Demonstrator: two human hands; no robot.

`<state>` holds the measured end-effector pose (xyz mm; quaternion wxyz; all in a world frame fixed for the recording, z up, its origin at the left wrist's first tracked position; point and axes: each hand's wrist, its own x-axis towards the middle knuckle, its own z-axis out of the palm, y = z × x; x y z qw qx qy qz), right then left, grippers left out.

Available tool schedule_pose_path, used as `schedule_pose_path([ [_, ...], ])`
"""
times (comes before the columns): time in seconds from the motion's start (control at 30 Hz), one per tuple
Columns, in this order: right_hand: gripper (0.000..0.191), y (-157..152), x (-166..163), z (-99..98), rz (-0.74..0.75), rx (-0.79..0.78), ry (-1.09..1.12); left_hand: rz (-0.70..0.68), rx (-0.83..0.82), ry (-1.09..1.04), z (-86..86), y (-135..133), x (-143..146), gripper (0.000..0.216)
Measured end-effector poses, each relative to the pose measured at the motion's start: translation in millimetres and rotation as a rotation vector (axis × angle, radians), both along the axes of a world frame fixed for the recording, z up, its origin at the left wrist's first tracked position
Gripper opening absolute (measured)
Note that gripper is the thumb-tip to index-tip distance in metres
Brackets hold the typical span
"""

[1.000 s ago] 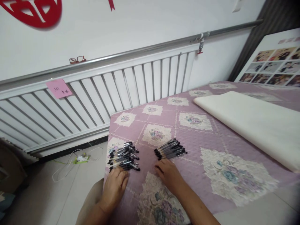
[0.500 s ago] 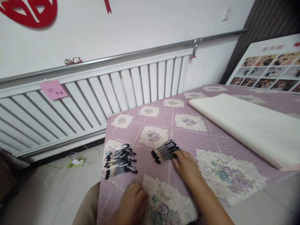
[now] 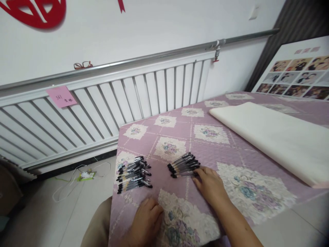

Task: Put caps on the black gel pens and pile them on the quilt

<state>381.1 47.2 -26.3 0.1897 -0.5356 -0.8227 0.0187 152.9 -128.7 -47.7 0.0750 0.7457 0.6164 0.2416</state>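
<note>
Two heaps of black pens lie on a purple floral bedspread [image 3: 231, 147]. The larger heap [image 3: 133, 174] sits near the bed's left corner. A smaller, tidier row of pens [image 3: 184, 164] lies to its right. My right hand [image 3: 210, 185] rests flat on the cover, fingers stretched out, fingertips touching the right ends of the small row. My left hand [image 3: 146, 223] lies on the cover below the large heap, fingers loosely curled, holding nothing, about a hand's width from the pens.
A folded cream sheet [image 3: 275, 137] lies across the bed at right. A white slatted radiator cover [image 3: 102, 106] with a pink note [image 3: 61, 96] runs along the wall, red glasses [image 3: 82, 65] on its rail. A photo board [image 3: 295, 72] leans at far right. Cables [image 3: 77, 176] lie on the floor.
My right hand slid from below the small row to its right end. My left hand drew back from the large heap toward me.
</note>
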Motion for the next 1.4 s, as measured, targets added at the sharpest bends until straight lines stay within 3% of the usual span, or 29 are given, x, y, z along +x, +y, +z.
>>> schedule_pose_path([
  [0.2,0.023,-3.2,-0.6,3.8,0.005,-0.116,-0.090,0.013,0.012,-0.007,0.6,-1.2,-0.9,0.017],
  [0.43,0.012,-18.1,-20.7,6.8,0.378,-0.177,0.026,0.023,0.199,0.034,10.4,-6.7,-3.8,0.027],
  [0.57,0.010,-41.0,-47.8,12.1,0.501,-0.265,0.001,0.090,0.298,0.104,10.9,-7.0,-4.7,0.037],
  [0.77,0.011,-66.5,-68.6,20.1,0.634,-0.341,0.089,0.169,0.215,0.174,4.3,-3.4,-4.6,0.038],
  [0.9,0.011,-71.6,-67.1,22.2,0.667,-0.378,0.159,0.209,0.112,0.134,6.5,-1.2,-2.8,0.025],
  [1.07,0.028,-69.2,-62.2,22.5,0.635,-0.325,0.221,0.229,0.095,0.092,10.8,-1.6,-1.2,0.021],
  [1.2,0.010,-71.0,-65.2,23.1,0.650,-0.327,0.128,0.237,0.077,0.083,11.9,-2.6,-1.1,0.020],
  [1.4,0.009,-72.9,-68.7,17.8,0.661,-0.339,0.092,0.250,0.041,0.076,12.9,-1.3,-1.0,0.016],
])
